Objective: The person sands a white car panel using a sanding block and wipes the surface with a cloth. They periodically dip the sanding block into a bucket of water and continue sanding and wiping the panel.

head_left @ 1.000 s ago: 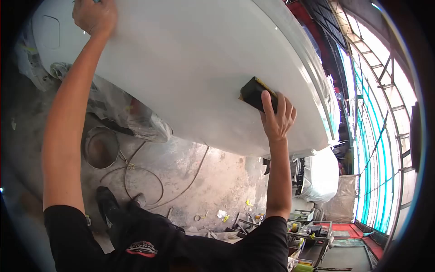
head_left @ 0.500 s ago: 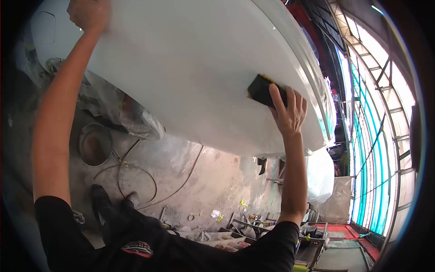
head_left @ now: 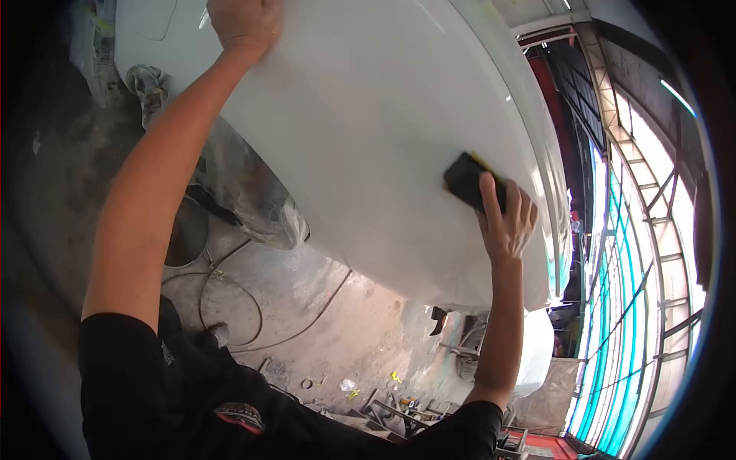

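In the head view, which is my only 1, my right hand (head_left: 508, 222) holds the black block (head_left: 468, 179): the thumb lies over it and the other fingers are bent at its end, so they are closed on it. The block is on the pale panel (head_left: 368, 153), seemingly against the surface, near the long ridge (head_left: 546, 199). Compared with 1 second ago, it seems a little nearer to this ridge, but my view has also tilted, so I judge with care. For the work it means, I think, that the block meets a slightly different part while my grip is the same. My left hand (head_left: 245, 27) stays at the panel near the outlined flap (head_left: 157, 23); its fingertips are not shown, so I cannot tell whether they grip something. My left arm (head_left: 138, 222) now hides part of the round bucket (head_left: 189, 234) on the floor.
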`<action>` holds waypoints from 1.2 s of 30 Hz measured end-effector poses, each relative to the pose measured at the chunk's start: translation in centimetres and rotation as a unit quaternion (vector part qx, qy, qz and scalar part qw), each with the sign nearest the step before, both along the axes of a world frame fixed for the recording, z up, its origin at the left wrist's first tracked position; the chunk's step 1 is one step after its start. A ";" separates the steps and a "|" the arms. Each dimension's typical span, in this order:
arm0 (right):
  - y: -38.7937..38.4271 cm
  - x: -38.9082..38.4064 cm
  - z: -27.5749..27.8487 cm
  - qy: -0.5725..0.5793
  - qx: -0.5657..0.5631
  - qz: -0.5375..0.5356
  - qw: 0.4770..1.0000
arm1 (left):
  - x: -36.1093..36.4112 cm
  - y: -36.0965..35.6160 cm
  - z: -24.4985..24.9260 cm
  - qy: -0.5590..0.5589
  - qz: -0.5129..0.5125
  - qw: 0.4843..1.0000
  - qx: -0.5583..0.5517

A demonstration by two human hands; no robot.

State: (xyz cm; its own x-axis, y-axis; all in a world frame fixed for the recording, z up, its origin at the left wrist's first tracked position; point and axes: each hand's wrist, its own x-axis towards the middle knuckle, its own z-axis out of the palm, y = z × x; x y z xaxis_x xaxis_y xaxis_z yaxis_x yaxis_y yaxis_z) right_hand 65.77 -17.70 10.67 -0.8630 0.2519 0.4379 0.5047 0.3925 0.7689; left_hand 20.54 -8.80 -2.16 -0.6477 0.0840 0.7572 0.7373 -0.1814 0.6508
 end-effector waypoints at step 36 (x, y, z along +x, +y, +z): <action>-1.3 0.6 -0.4 -0.011 -0.047 -0.089 0.995 | 0.5 -1.1 0.0 -0.048 -0.047 0.998 0.021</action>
